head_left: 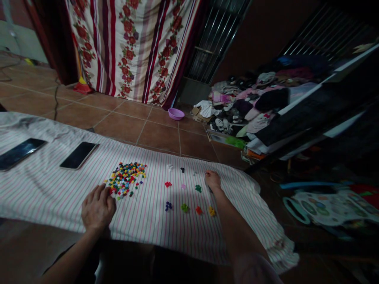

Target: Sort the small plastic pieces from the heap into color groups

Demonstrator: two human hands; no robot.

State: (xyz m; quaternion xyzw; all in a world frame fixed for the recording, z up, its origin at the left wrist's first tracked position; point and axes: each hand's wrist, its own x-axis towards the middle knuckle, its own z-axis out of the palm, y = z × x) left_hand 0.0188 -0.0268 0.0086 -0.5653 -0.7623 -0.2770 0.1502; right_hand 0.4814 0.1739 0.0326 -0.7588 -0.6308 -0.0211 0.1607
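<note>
A heap of small multicoloured cubes [126, 177] lies on the striped cloth. My left hand [98, 207] rests at its near left edge, fingers stretched out and fingertips by the outer cubes. My right hand [213, 180] is at the far right of the sorted groups, its fingers pinched together low over the cloth; what is between them is too small to make out. Near it are a dark green group [198, 188] and a few whitish pieces [194, 173]. Red [168, 184], pink [183, 186], blue [168, 206], lime green [184, 208], orange [198, 210] and yellow [211, 211] groups form rows.
Two dark-screened phones, one [79, 155] closer to the heap and another [22, 153] farther left, lie on the cloth. Beyond, a purple basin [176, 114] stands on the tiled floor. Clothes are piled [251, 98] at the back right.
</note>
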